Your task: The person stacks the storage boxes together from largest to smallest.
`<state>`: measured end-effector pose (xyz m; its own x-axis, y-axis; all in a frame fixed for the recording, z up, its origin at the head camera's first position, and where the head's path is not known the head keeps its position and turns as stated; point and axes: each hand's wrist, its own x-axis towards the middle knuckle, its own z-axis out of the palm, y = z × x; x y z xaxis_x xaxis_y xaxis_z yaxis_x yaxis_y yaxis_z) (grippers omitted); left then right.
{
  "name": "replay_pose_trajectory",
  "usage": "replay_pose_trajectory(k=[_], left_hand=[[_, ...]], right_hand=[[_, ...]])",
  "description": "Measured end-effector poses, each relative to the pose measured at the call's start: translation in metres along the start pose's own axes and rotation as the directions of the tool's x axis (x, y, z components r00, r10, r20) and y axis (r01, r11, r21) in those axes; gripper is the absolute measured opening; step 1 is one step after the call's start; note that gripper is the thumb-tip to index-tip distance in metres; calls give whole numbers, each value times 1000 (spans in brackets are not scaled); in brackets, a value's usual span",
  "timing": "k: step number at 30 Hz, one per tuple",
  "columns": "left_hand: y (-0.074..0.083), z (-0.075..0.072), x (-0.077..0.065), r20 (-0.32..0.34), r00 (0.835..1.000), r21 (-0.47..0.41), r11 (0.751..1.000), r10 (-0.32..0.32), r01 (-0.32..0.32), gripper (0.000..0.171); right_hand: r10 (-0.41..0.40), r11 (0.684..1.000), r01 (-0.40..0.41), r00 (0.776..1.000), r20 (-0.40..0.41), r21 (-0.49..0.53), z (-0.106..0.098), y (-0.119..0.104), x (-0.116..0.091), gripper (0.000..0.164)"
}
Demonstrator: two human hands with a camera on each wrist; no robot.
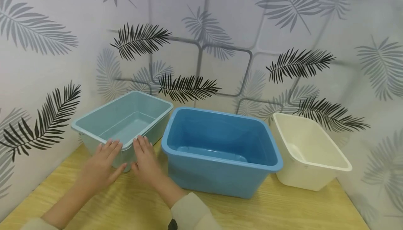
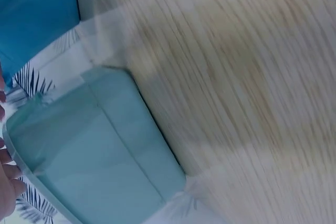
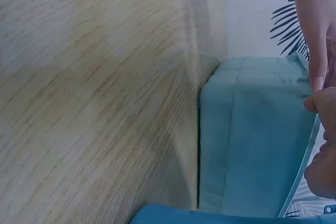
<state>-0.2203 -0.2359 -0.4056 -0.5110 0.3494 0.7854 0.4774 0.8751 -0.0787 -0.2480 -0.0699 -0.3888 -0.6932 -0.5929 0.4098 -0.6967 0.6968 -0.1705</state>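
A pale teal plastic bin [image 1: 122, 100] stands at the left of the table; I can see into it, and only its bare floor shows. My left hand [image 1: 100, 167] rests on its near rim, fingers fairly straight and thumb spread out to the side. Close beside it, my right hand [image 1: 147, 161] touches the near right corner of the same rim with extended fingers. The teal bin's outer side [image 2: 100, 145] fills much of the left wrist view. In the right wrist view the right hand [image 3: 323, 135] lies at the rim, partly cut off by the frame edge.
Right of the teal bin stands a larger blue bin [image 1: 217, 177], and beyond it a cream bin [image 1: 308, 177]. All rest on a wood-grain table [image 1: 132, 202]. A leaf-patterned wall [image 1: 220, 20] rises behind and at both sides.
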Motion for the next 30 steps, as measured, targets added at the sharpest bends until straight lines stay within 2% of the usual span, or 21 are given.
replay_pose_trajectory(k=[5,9,11,19,23,30], left_hand=[[9,1,-3,-2,1000,-6,1000,-1,1,78],[11,1,-4,-3,1000,-14,1000,-17,17,77],[12,1,-5,4,1000,-22,999,-28,28,77],[11,0,-3,10,999,-46,998,-37,37,75],[10,-2,-2,3,999,-13,999,-32,32,74],[7,-6,-1,-9,999,58,998,-38,39,74]], right_hand=[[11,1000,-11,1000,8,-24,8,7,1,62],[-16,994,24,997,75,-107,7,8,5,69],[-12,992,28,991,133,-120,-1,5,7,72],[-11,993,31,984,177,-113,-4,4,9,72],[-21,996,36,983,182,-79,-6,3,11,67],[-36,994,54,981,190,-91,-9,-1,13,63]])
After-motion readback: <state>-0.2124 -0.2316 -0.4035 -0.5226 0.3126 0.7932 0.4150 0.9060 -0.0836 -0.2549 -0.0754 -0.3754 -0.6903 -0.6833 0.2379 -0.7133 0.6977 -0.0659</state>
